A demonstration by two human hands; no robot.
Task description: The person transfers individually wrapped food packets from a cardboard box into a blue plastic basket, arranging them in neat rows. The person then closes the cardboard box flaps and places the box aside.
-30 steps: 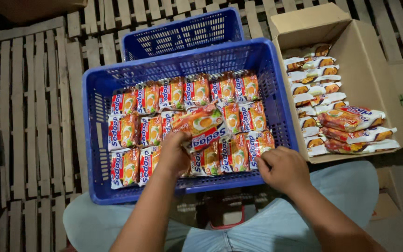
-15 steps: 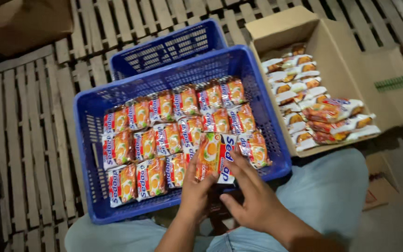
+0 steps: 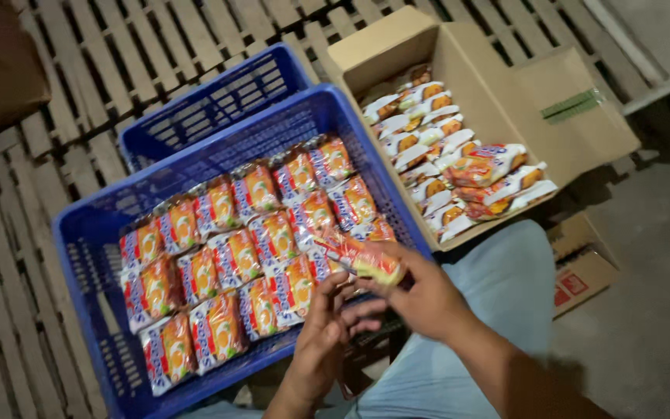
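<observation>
Left hand hovers with fingers loosely spread just under the snack packet, touching its lower end at most, while the right hand pinches that packet between thumb and fingertips above the near right corner of the blue crate. Rows of like packets fill the crate floor, with a gap at that corner. Sliding it in flat, aligned with its neighbours, looks best. A second blue crate sits behind; the cardboard box of packets stands right.
</observation>
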